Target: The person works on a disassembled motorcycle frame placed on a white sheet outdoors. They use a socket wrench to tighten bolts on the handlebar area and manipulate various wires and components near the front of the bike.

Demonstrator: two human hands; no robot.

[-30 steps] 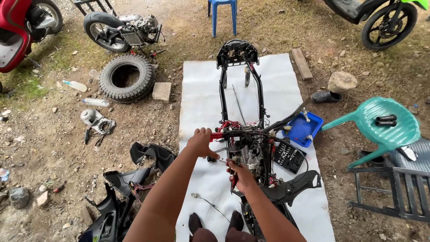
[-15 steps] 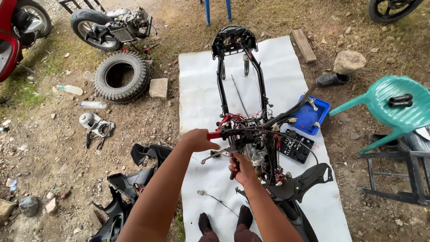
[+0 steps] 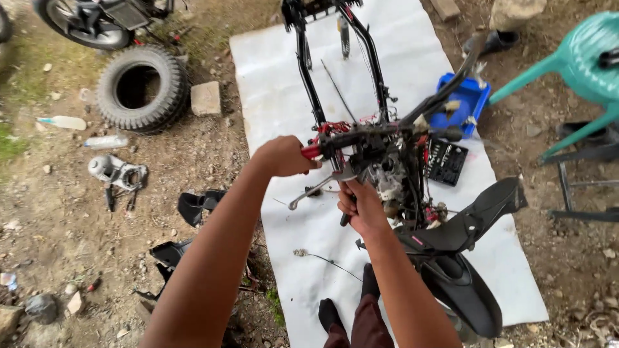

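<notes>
Handlebar (image 3: 361, 138) gripped: left hand (image 3: 282, 156), right hand (image 3: 361, 205).

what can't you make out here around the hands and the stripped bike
- Head view: the tool in the right hand is mostly covered by the fingers.
- The left hand hides the red handlebar grip end.
- The frame top is cut off by the upper edge.
- The blue tray contents are blurred.
</notes>
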